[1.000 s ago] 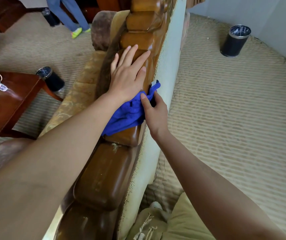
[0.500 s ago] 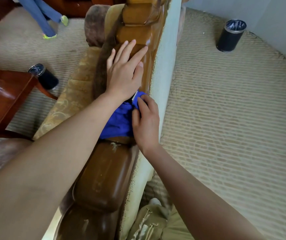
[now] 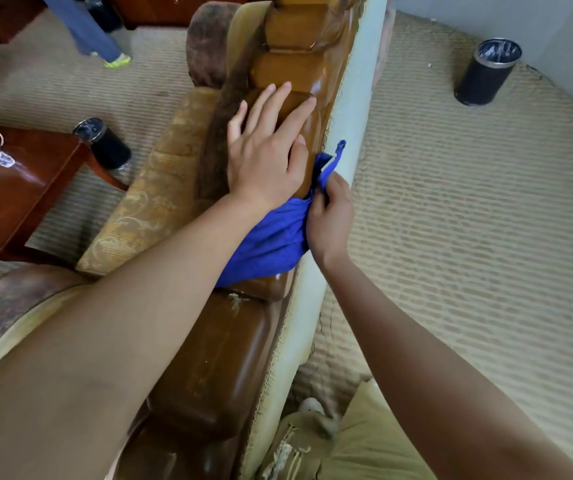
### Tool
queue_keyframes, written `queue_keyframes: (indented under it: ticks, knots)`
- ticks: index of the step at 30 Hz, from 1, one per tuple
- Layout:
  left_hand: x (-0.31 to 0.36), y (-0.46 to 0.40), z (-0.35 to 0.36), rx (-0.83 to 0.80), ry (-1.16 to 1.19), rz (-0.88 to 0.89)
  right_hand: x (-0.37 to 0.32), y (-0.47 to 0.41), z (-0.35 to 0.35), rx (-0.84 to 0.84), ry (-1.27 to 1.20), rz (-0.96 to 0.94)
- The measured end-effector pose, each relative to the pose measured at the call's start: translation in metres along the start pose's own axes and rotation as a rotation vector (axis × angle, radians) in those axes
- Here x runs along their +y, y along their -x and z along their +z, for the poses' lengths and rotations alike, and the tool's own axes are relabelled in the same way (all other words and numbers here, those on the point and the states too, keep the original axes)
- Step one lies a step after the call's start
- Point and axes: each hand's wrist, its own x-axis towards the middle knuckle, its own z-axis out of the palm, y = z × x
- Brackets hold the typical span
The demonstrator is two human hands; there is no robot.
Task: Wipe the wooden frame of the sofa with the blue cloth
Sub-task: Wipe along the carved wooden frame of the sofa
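Left hand (image 3: 267, 157): lying flat, fingers straight, on the glossy carved wooden frame (image 3: 215, 368).
Right hand (image 3: 330, 216): pinching the soft, bunched blue cloth (image 3: 271, 244) at its 4 o'clock edge.

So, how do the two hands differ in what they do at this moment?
The left hand lies flat with straight fingers on the wooden frame; the right hand has curled fingers and grips the blue cloth. The left hand holds nothing and lies farther up the frame; the right is at its back edge. Both are bare.
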Motion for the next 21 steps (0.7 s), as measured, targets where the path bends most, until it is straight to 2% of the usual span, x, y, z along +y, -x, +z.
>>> queue_keyframes:
  ticks: [15, 18, 21]
  knots:
    - [0.003, -0.001, -0.006, -0.079, 0.02, -0.036, 0.009, 0.109, -0.037, -0.355, 0.003, 0.319]
    - [0.001, -0.001, -0.006, -0.092, 0.047, -0.035, 0.007, 0.125, -0.038, -0.353, -0.045, 0.421]
    - [-0.001, -0.002, -0.008, -0.106, 0.071, -0.041, 0.002, 0.134, -0.027, -0.285, -0.075, 0.416]
